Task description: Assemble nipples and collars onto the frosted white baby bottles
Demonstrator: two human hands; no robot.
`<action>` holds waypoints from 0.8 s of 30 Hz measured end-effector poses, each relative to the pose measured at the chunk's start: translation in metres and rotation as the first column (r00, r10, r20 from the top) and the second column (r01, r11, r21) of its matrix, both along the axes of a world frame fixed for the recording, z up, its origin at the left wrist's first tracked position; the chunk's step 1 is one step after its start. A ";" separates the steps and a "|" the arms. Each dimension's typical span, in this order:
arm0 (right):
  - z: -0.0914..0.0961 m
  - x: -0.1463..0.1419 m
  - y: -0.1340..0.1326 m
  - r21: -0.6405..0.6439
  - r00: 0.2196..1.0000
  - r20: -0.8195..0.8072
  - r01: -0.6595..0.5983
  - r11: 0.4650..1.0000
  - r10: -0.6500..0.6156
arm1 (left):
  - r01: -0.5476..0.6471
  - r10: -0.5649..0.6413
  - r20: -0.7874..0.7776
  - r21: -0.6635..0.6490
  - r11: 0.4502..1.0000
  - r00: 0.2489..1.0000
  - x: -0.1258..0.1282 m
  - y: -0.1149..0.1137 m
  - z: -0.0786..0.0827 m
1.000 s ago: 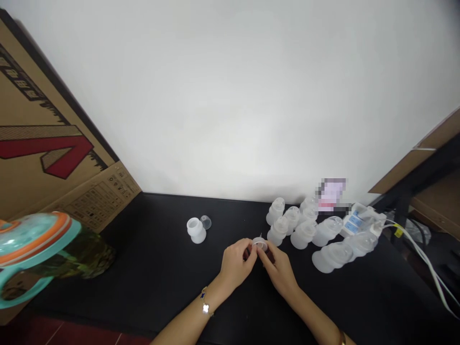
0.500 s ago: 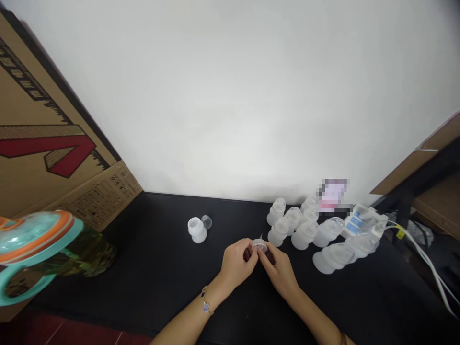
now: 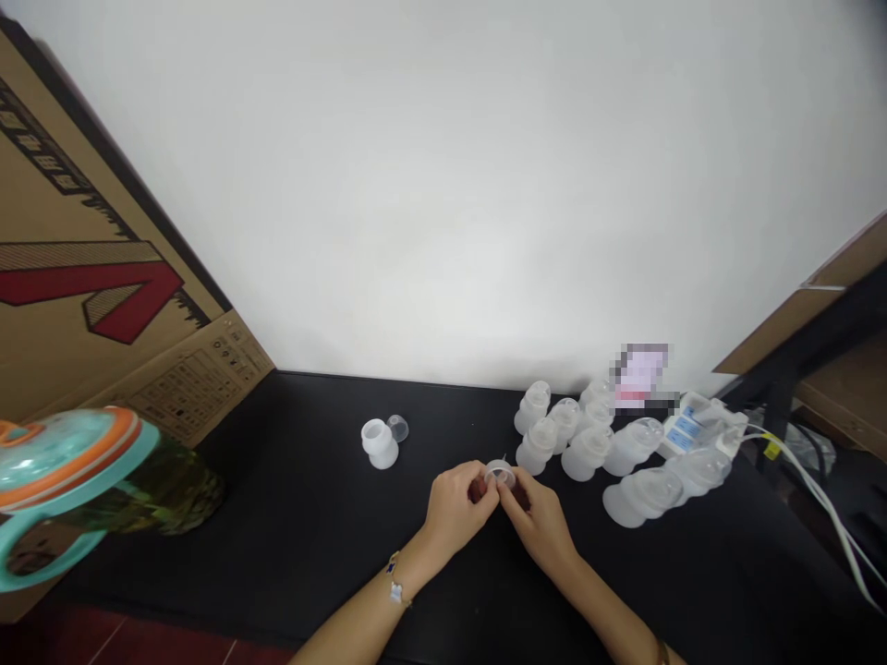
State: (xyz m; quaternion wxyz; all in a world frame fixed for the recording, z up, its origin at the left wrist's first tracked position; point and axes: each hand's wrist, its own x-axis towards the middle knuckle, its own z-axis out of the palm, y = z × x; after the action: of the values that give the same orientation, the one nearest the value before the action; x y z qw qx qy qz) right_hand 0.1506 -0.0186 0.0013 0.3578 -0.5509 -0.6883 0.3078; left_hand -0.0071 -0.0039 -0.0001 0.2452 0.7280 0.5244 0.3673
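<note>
My left hand (image 3: pixel 455 508) and my right hand (image 3: pixel 539 519) meet over the black table (image 3: pixel 291 526), fingers pinched together on one small translucent white plastic piece (image 3: pixel 500 474). Its round rim shows between my fingertips; the rest of it is hidden by my fingers. A bracelet sits on my left wrist. To the left, apart from my hands, stands a single white plastic cup-shaped part (image 3: pixel 380 442) with a small clear cap (image 3: pixel 397 428) beside it.
A cluster of several translucent white plastic parts (image 3: pixel 596 448) lies just right of my hands. A white power strip (image 3: pixel 699 427) with cables runs off to the right. A cardboard box (image 3: pixel 90 286) leans at left; a teal and orange bottle (image 3: pixel 69 480) lies at the near left.
</note>
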 end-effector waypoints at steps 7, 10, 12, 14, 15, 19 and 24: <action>-0.002 0.000 0.001 -0.002 1.000 0.012 0.001 1.000 -0.001 | -0.004 0.004 -0.001 -0.014 1.000 1.000 0.000 0.000 0.000; -0.003 0.000 0.002 -0.016 1.000 0.014 0.000 1.000 0.000 | -0.012 0.012 -0.004 -0.014 1.000 1.000 0.000 -0.001 0.001; -0.004 0.000 0.002 -0.017 1.000 0.015 0.001 1.000 0.000 | -0.013 0.012 -0.002 -0.014 1.000 1.000 0.000 -0.001 0.001; -0.004 0.000 0.002 -0.021 1.000 0.017 0.001 1.000 -0.001 | -0.011 0.011 0.002 -0.014 1.000 1.000 0.000 0.000 0.001; -0.004 0.000 0.002 -0.025 1.000 0.017 0.000 1.000 0.001 | -0.012 0.012 0.003 -0.012 1.000 1.000 0.000 0.000 0.000; -0.004 0.000 0.003 -0.029 1.000 0.011 -0.001 1.000 0.002 | -0.018 0.018 -0.002 -0.006 1.000 1.000 0.000 0.000 0.001; -0.004 0.000 0.003 -0.035 1.000 0.010 -0.002 0.999 0.003 | -0.022 0.022 -0.001 -0.010 1.000 1.000 0.001 0.000 0.002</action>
State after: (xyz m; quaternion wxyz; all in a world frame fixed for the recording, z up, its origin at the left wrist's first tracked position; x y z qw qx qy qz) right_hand 0.1506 -0.0159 -0.0024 0.3443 -0.5578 -0.6853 0.3174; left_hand -0.0064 -0.0039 0.0015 0.2445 0.7211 0.5345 0.3669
